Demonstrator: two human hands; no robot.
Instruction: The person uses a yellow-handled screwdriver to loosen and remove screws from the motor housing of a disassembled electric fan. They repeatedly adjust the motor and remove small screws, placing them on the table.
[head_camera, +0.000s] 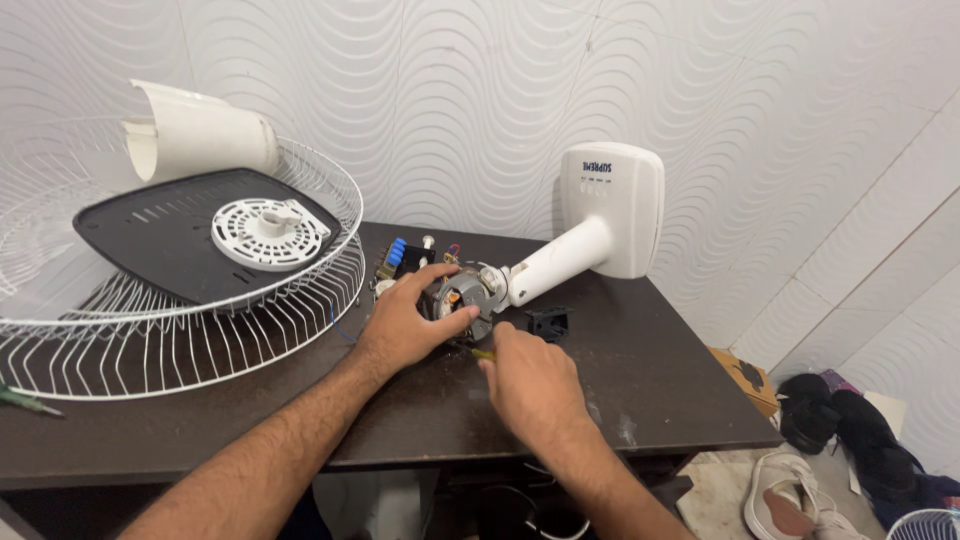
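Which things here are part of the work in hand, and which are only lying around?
In hand: left hand gripping the fan motor; right hand with a thin tool; white fan neck.

Lying about: wire fan guard, white cover, black plate, shoes.

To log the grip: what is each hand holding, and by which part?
The left hand grips the round grey metal fan motor around its rim. The right hand holds a thin yellow-green tool by its handle.

Both forearms extended forward. Left hand (408, 322) fingers curled in a grasp; right hand (528, 385) closed, knuckles up.
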